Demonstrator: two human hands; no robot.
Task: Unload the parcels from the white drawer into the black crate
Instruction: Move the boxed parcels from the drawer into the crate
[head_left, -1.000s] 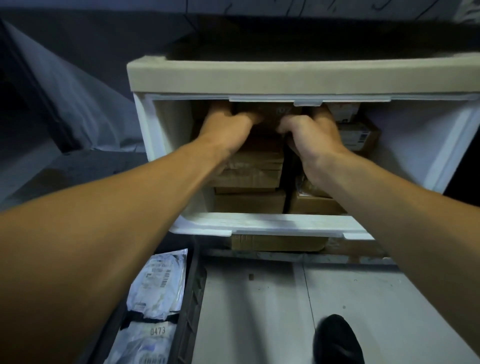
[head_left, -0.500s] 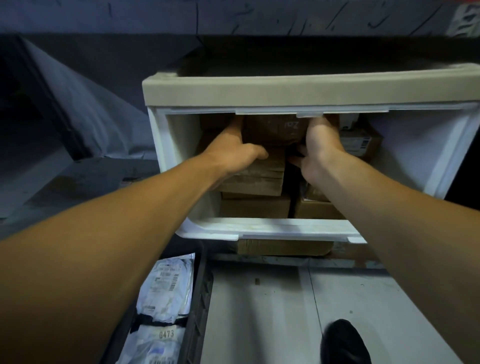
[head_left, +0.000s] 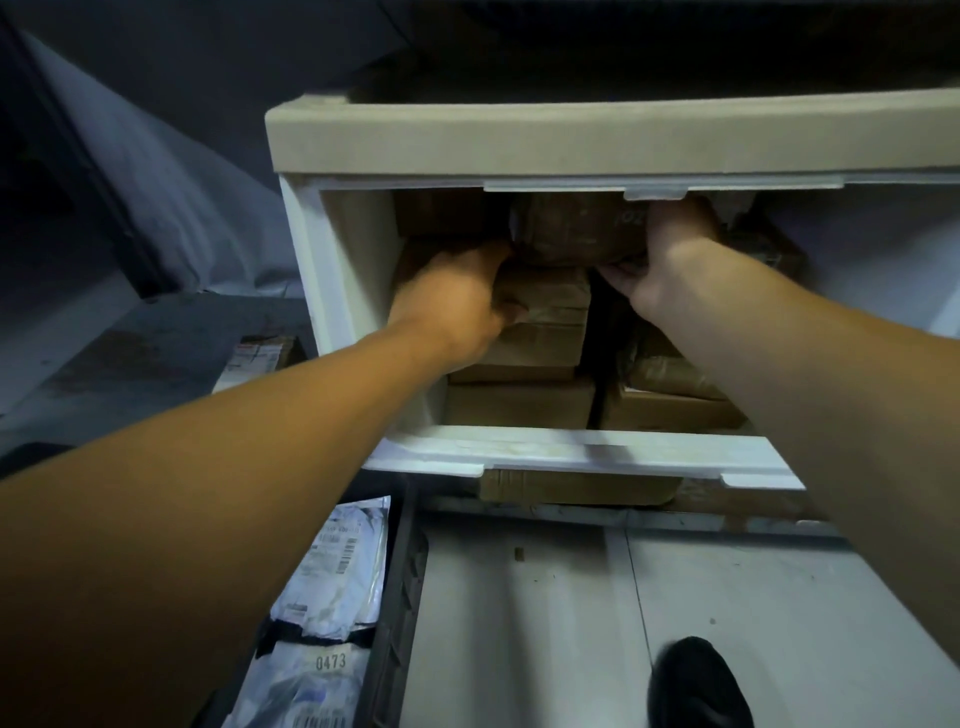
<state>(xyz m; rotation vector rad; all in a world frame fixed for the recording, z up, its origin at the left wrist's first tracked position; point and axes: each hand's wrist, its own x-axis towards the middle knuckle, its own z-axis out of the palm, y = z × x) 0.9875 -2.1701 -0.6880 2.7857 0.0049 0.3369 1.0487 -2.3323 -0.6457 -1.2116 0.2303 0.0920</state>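
both arms reach into the white drawer (head_left: 343, 291). the left hand (head_left: 457, 296) and the right hand (head_left: 660, 260) grip the two ends of a brown parcel (head_left: 571, 234) at the top of the drawer, just under its upper rim, fingers curled round it. it sits on a stack of cardboard boxes (head_left: 540, 332) filling the drawer. the black crate (head_left: 395, 613) stands on the floor (head_left: 571, 623) below the drawer's left corner, with white mailer bags (head_left: 337, 571) inside. a black shoe (head_left: 696, 686) shows near the bottom edge.
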